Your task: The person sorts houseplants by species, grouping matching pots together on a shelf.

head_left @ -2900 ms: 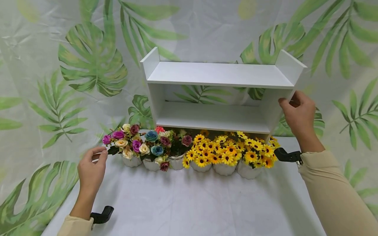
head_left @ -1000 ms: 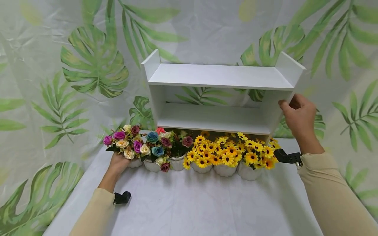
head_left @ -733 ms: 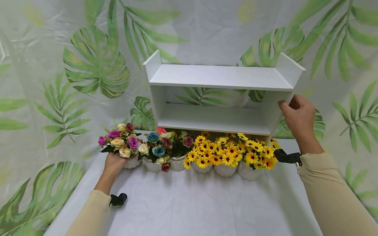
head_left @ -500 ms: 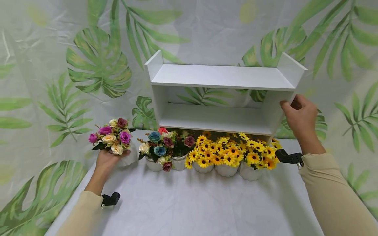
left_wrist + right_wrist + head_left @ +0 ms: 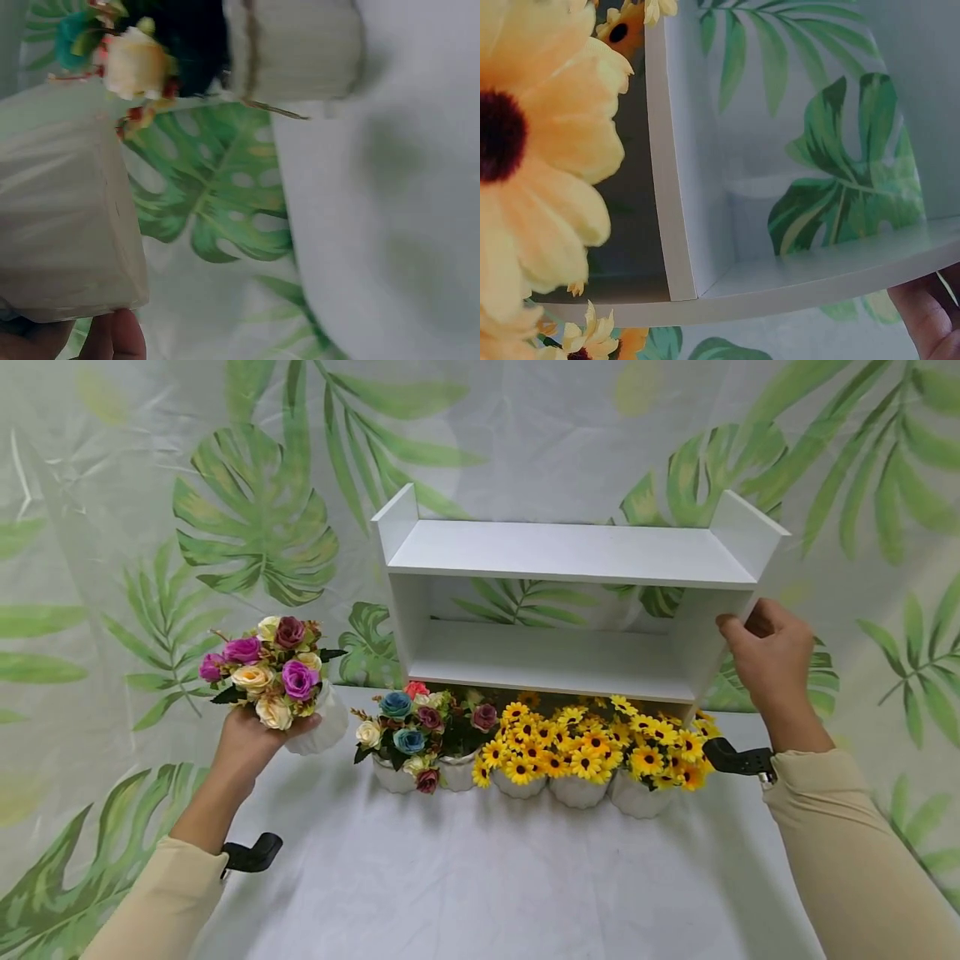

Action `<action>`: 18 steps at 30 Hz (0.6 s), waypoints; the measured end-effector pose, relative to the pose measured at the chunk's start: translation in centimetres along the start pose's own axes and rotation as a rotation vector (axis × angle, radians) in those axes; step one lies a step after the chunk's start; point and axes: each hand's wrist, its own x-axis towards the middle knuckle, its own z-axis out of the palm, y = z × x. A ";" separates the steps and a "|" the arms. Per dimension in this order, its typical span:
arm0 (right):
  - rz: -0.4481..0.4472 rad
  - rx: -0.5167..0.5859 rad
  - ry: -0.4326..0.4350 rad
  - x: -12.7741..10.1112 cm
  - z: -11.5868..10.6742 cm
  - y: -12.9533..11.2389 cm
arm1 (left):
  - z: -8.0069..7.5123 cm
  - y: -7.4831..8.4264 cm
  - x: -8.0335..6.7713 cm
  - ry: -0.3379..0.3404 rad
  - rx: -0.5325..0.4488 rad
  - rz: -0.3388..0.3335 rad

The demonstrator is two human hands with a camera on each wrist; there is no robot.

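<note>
In the head view my left hand point(image 5: 251, 745) holds a white pot of artificial roses point(image 5: 262, 670), purple, cream and dark red, at the far left. The pot point(image 5: 321, 727) is raised off the table and tilted; my fingers curl round its rim under the blooms. The left wrist view shows this pot point(image 5: 64, 217) large, fingertips at its edge. My right hand point(image 5: 776, 664) pinches the front edge of the right side panel of a white two-tier shelf point(image 5: 555, 547). In the right wrist view, thumb and fingers point(image 5: 922, 315) meet that panel.
Along the shelf's foot stand two pots of mixed roses point(image 5: 408, 739) and several pots of yellow daisy-like flowers point(image 5: 581, 752). Both shelf tiers bear nothing. Below and behind are a white table point(image 5: 480, 877) and a leaf-print backdrop point(image 5: 255, 518).
My left hand reached the leftmost rose pot, took hold of it, and moved it left and up, away from the row. My right hand stays on the shelf panel.
</note>
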 end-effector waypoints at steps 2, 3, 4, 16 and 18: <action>-0.004 0.007 -0.001 0.0 0.0 0.0 | -0.4 1.2 -0.1 -0.013 0.003 0.034; -0.007 0.009 -0.004 0.0 -0.1 0.0 | -0.6 1.8 -0.2 -0.019 0.004 0.050; -0.007 0.014 -0.005 0.0 0.0 0.0 | -0.8 2.4 -0.2 -0.023 0.013 0.066; 0.045 0.031 -0.010 0.2 -0.1 0.3 | -1.6 10.9 0.3 -0.139 0.023 0.189; 0.044 0.031 -0.013 0.2 0.0 0.2 | -1.7 12.4 0.4 -0.153 -0.023 0.204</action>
